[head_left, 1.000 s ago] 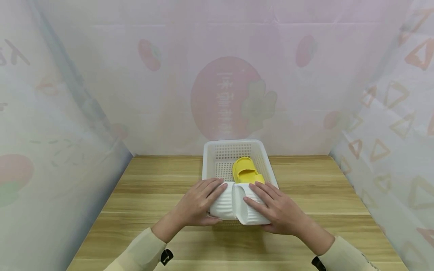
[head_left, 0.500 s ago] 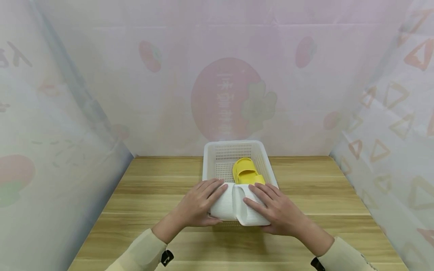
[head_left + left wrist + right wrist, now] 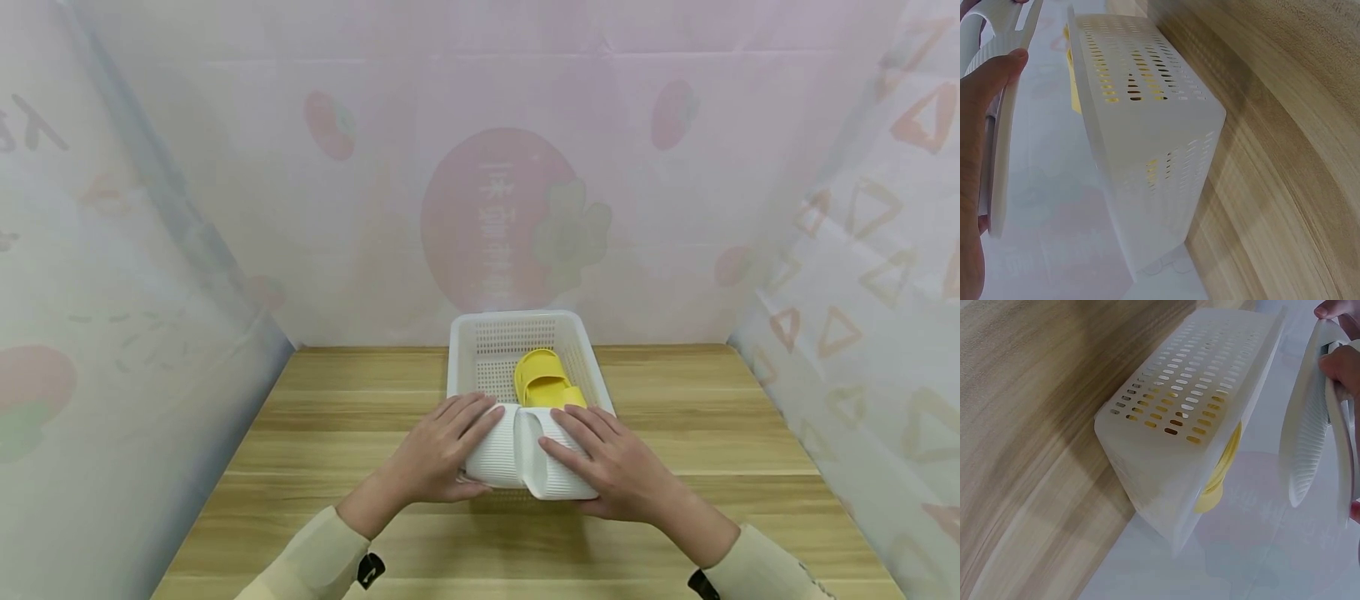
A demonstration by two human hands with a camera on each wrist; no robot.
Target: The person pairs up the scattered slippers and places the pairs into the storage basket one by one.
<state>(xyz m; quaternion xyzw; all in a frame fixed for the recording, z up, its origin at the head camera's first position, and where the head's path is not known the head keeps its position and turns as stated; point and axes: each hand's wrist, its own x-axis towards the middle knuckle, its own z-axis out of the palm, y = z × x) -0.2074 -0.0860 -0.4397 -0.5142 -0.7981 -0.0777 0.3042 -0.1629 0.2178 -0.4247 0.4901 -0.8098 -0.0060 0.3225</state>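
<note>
A pair of white slippers with fine ribs is held side by side over the near end of a white plastic basket. My left hand grips the left slipper, fingers over its top and thumb underneath. Around the right slipper curls my right hand in the same way. In the left wrist view the left slipper is raised clear of the basket; the right wrist view shows the right slipper raised too. A yellow slipper lies in the basket, partly hidden behind the white ones.
The basket stands on a wood-grain table, near its back edge. Behind it hangs a pale printed sheet. Similar sheets close off the left side and the right side.
</note>
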